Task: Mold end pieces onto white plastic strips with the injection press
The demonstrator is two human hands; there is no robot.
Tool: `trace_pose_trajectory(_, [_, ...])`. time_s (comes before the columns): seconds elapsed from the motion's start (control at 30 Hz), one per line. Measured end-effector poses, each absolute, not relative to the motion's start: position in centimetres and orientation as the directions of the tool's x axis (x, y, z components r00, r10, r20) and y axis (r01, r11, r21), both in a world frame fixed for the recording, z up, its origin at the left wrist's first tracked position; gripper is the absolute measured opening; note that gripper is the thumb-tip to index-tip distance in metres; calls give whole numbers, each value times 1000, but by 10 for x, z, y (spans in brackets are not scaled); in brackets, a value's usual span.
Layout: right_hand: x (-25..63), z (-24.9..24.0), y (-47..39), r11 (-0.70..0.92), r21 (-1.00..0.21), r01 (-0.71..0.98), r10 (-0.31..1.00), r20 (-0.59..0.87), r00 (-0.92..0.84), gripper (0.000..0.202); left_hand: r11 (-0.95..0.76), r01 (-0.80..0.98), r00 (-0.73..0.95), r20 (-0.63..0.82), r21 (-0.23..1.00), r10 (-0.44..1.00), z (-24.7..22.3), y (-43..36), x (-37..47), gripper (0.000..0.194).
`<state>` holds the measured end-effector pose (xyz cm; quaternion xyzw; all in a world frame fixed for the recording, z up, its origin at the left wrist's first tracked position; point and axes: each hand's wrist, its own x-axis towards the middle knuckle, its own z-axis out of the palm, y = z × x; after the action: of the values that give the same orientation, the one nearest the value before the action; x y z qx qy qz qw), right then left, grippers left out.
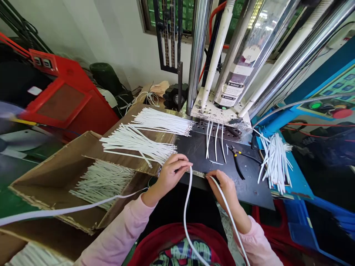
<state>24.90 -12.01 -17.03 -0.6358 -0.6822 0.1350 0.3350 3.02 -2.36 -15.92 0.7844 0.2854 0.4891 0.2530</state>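
White cord point(185, 210) in both hands, head view, only one up. Left hand point(173, 171): thumb and fingers pinched narrow on an end. Right hand point(224, 184): same, thumb and finger closed on an end. Both ends sit at the front edge of the black bench point(252, 192); slack hangs below it and runs off frame, so can't tell if it's one loop or two lengths.

Four white strands point(216, 144) stick out from under the press point(199, 111) at the bench's back edge. Cutters point(237, 162) lie right of them, well in from the front edge. Cord bundle point(276, 159) past the right edge, two piles point(163, 120) on the board off the left edge.

Step, my read: handling and lining up cord ends. Next move calls for a pinch close to the tips, slack clear of the edge.
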Motion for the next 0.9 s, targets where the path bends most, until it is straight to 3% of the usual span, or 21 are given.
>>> trace_pose_trajectory(0.17, [241, -166, -119, 209, -532, 820, 949, 313, -39, 16, -546, 216, 426, 425, 809, 798, -187, -32, 36, 17])
trace_pose_trajectory(0.6, [234, -167, -120, 286, -446, 848, 946, 272, -176, 19, -597, 296, 487, 420, 746, 766, -192, -31, 43, 15])
trace_pose_trajectory(0.9, [265, -143, -98, 225, -689, 689, 973, 191, -126, 30, -776, 414, 689, 393, 476, 609, -180, -36, 43, 17])
